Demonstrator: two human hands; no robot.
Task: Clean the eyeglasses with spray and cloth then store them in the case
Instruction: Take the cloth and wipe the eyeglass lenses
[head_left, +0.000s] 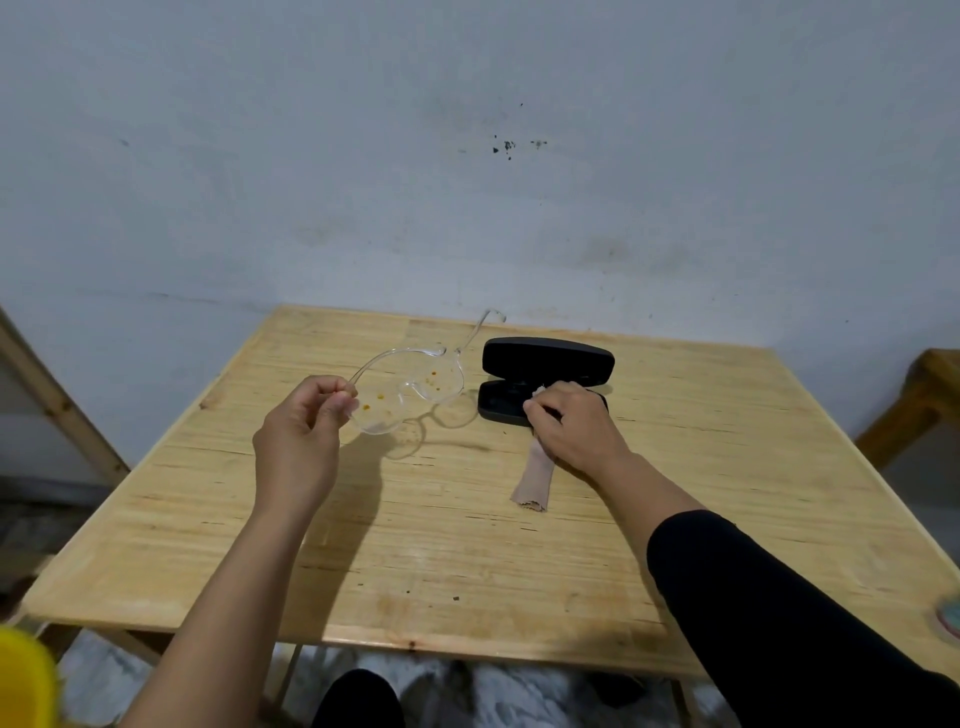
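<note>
Clear eyeglasses (410, 387) with orange-brown specks on the lens hang above the wooden table (415, 545). My left hand (304, 439) pinches them at the left temple. A black glasses case (545, 376) lies open at the table's far middle. My right hand (576, 423) is closed on a beige cloth (535, 475) just in front of the case; the cloth's loose end trails toward me on the table. No spray bottle is in view.
A grey wall stands right behind the table. A wooden frame (57, 400) leans at the left and a wooden stool (914, 405) stands at the right. A yellow object (23, 675) sits at the bottom left, and a round object (948, 618) lies on the table's right edge.
</note>
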